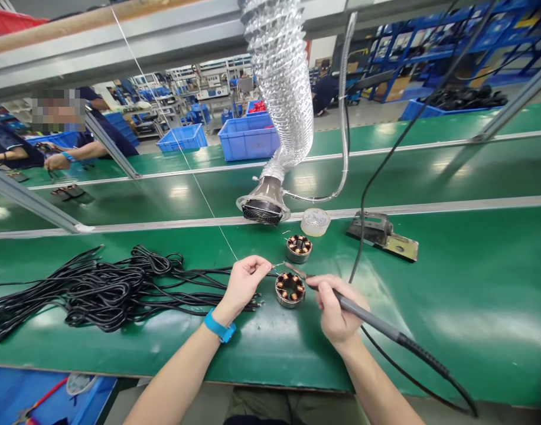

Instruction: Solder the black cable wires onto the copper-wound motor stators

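My right hand [341,310] is closed around a soldering iron [372,319], whose tip points left over the nearer motor stator [290,290], a ring with copper windings. My left hand [245,282], wearing a blue wristband [220,326], pinches a thin solder wire [204,195] that runs down from overhead. Fine wire ends show between its fingertips and the iron's tip; whether they touch is too small to tell. Just behind, a second stator [299,249] sits on the green bench. Black cables [115,289] lie in a bundle left of my left hand, some ends passing beneath it.
A foil duct [282,77] with a fume hood [264,203] hangs beyond the stators. A clear round tub [315,222] and a metal iron stand [383,236] are on the bench [474,307]. Red-handled pliers [44,398] lie lower left. Other people work across the line.
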`<state>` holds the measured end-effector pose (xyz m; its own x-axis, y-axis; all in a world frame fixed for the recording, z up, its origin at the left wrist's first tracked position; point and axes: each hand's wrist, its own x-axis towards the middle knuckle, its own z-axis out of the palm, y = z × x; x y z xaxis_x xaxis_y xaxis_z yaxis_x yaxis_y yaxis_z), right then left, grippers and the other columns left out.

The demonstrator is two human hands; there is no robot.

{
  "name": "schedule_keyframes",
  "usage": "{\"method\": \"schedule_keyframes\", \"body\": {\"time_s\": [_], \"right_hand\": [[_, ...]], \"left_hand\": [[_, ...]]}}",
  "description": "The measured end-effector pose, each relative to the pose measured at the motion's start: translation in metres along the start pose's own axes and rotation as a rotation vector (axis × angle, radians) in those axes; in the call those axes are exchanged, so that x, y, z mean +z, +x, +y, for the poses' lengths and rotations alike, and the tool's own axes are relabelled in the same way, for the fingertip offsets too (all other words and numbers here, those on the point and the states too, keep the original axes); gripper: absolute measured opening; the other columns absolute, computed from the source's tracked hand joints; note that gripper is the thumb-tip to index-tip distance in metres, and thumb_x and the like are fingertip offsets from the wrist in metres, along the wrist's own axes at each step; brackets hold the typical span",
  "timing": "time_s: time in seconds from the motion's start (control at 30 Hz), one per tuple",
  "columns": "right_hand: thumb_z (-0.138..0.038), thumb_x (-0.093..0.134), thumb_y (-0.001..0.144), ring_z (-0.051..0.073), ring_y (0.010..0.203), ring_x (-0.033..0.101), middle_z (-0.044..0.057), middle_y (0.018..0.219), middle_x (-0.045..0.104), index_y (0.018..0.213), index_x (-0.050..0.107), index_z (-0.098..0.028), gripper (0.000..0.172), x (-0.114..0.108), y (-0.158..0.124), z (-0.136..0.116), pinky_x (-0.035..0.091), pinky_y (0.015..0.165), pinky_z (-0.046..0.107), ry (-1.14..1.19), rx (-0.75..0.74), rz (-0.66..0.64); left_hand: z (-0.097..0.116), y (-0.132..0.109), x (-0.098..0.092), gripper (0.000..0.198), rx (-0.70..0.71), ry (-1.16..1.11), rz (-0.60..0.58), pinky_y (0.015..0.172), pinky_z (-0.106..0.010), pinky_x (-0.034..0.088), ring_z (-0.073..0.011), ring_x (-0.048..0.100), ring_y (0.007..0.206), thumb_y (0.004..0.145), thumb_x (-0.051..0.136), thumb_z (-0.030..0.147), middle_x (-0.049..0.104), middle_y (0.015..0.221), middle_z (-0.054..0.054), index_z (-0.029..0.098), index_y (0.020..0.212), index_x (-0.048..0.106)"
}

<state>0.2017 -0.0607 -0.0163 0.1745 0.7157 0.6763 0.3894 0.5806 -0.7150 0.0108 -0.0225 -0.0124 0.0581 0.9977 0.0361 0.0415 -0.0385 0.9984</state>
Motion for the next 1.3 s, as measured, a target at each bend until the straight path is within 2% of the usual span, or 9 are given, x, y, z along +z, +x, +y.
{"method": "schedule_keyframes", "body": {"time_s": [0.17, 0.3, 0.6, 0.87, 1.1, 1.3], "right_hand": [[-0.015, 0.052, 0.088, 0.015, 0.058, 0.062, 0.0, 0.068, 0.067, 0.084, 0.07, -0.022, 0.019, 0.0, 0.001, -0.004, 0.049, 0.057, 0.029, 0.114, -0.054, -0.048], [-0.013, 0.052, 0.087, 0.013, 0.053, 0.058, -0.001, 0.066, 0.065, 0.084, 0.069, -0.02, 0.019, 0.002, 0.006, -0.009, 0.045, 0.053, 0.028, 0.088, -0.089, -0.116], [-0.013, 0.05, 0.086, 0.012, 0.052, 0.055, -0.001, 0.066, 0.065, 0.081, 0.066, -0.02, 0.018, 0.003, 0.01, -0.014, 0.041, 0.052, 0.028, 0.06, -0.173, -0.158], [-0.014, 0.049, 0.087, 0.012, 0.051, 0.054, -0.001, 0.065, 0.064, 0.08, 0.066, -0.02, 0.019, 0.003, 0.009, -0.015, 0.04, 0.051, 0.028, 0.092, -0.155, -0.163], [-0.015, 0.05, 0.087, 0.013, 0.053, 0.054, 0.0, 0.067, 0.065, 0.082, 0.068, -0.021, 0.02, 0.001, 0.001, -0.007, 0.041, 0.053, 0.03, 0.1, -0.094, -0.069], [-0.015, 0.05, 0.085, 0.013, 0.053, 0.054, -0.001, 0.063, 0.063, 0.079, 0.068, -0.021, 0.019, 0.002, 0.003, -0.008, 0.042, 0.052, 0.029, 0.066, -0.134, -0.098]], "left_hand": [[0.0, -0.001, 0.001, 0.026, 0.015, -0.007, 0.001, 0.071, -0.025, 0.044, -0.0128, 0.055, 0.071, 0.081, 0.07, 0.038, 0.064, 0.073, -0.002, 0.013, 0.075, 0.066], [-0.001, -0.001, 0.001, 0.025, 0.007, -0.007, -0.002, 0.07, -0.024, 0.044, -0.0122, 0.055, 0.07, 0.081, 0.07, 0.037, 0.064, 0.072, -0.001, 0.013, 0.075, 0.066], [-0.004, 0.0, 0.001, 0.026, 0.029, 0.004, -0.024, 0.07, -0.024, 0.044, -0.0132, 0.056, 0.071, 0.083, 0.068, 0.038, 0.065, 0.075, -0.003, 0.013, 0.078, 0.066], [-0.001, 0.0, 0.003, 0.027, 0.04, 0.026, -0.015, 0.07, -0.025, 0.045, -0.0137, 0.056, 0.07, 0.083, 0.068, 0.04, 0.065, 0.074, -0.003, 0.013, 0.077, 0.067], [-0.003, 0.0, 0.002, 0.028, 0.039, 0.027, -0.015, 0.071, -0.025, 0.045, -0.0144, 0.057, 0.072, 0.081, 0.069, 0.041, 0.066, 0.076, -0.004, 0.013, 0.077, 0.067], [0.0, 0.0, 0.003, 0.027, 0.038, 0.03, -0.013, 0.07, -0.024, 0.045, -0.0137, 0.056, 0.07, 0.082, 0.068, 0.039, 0.065, 0.074, -0.003, 0.013, 0.076, 0.066]]}}
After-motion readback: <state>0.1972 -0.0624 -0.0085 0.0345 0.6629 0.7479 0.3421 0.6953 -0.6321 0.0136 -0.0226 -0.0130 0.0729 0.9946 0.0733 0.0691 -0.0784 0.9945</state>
